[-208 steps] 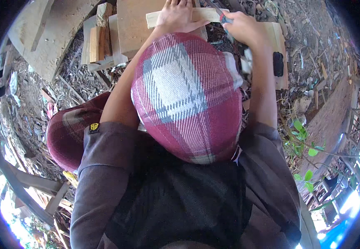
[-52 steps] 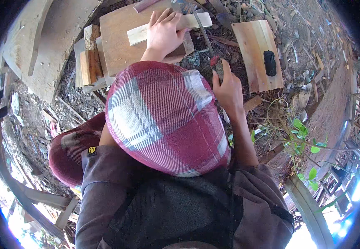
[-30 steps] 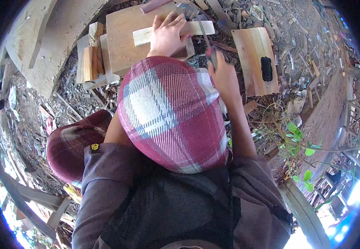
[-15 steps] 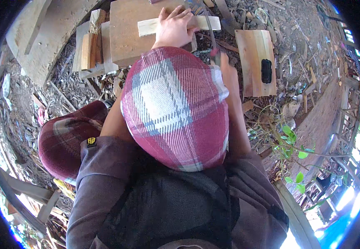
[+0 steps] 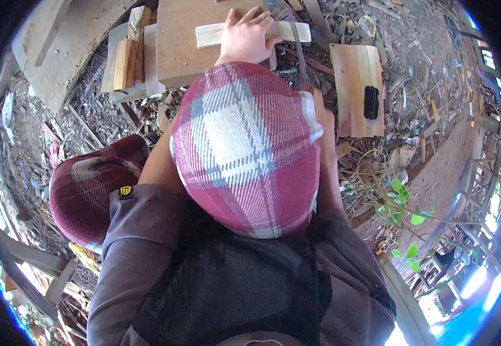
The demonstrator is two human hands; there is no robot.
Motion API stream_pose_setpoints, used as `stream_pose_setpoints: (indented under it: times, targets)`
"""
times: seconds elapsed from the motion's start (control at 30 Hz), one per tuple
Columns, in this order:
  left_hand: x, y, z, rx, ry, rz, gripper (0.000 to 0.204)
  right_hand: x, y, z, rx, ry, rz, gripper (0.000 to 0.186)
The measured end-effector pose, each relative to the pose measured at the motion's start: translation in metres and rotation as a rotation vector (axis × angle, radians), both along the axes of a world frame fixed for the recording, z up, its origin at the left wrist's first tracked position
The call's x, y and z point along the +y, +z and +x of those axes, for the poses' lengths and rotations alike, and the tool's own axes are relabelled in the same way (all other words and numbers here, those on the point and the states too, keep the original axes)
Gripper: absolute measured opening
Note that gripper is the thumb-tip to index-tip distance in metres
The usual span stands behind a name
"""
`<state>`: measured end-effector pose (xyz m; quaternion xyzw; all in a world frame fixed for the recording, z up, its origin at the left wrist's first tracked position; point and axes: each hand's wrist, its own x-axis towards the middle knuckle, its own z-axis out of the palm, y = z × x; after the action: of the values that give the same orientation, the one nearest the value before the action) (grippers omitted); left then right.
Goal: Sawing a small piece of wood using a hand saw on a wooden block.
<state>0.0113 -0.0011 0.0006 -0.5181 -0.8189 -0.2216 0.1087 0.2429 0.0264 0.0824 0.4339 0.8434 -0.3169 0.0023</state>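
Note:
My left hand point(image 5: 246, 37) lies spread over a pale wooden strip point(image 5: 207, 36), pressing it onto a brown wooden block point(image 5: 175, 57). Past the block's right edge, a thin dark saw blade point(image 5: 298, 49) crosses the strip near its right end. My right hand point(image 5: 322, 109) is closed round the saw's reddish handle point(image 5: 305, 88), just beyond my knee. A knee in red and white plaid cloth point(image 5: 245, 150) hides part of the right hand and both wrists.
A wooden board point(image 5: 348, 86) with a black case point(image 5: 371, 102) on it lies to the right. Wood offcuts point(image 5: 124, 63) rest left of the block. A leafy plant point(image 5: 403, 202) grows at the right. Chips and scraps litter the ground.
My right hand and the saw have moved a little nearer to me, with the handle sinking further behind the knee. The left hand stays on the strip. The whole view has shifted slightly.

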Motion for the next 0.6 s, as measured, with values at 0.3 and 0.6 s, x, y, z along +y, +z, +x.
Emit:
stream_pose_setpoints:
  times: [0.3, 0.6]
  targets:
    - [0.003, 0.001, 0.006, -0.067, 0.011, -0.042, 0.051, 0.016, -0.042, -0.004, -0.02, 0.008, 0.124, 0.043]
    - [-0.001, -0.005, -0.003, -0.015, -0.024, 0.0, 0.049, 0.021, -0.07, -0.031, 0.208, -0.005, 0.061, 0.045]
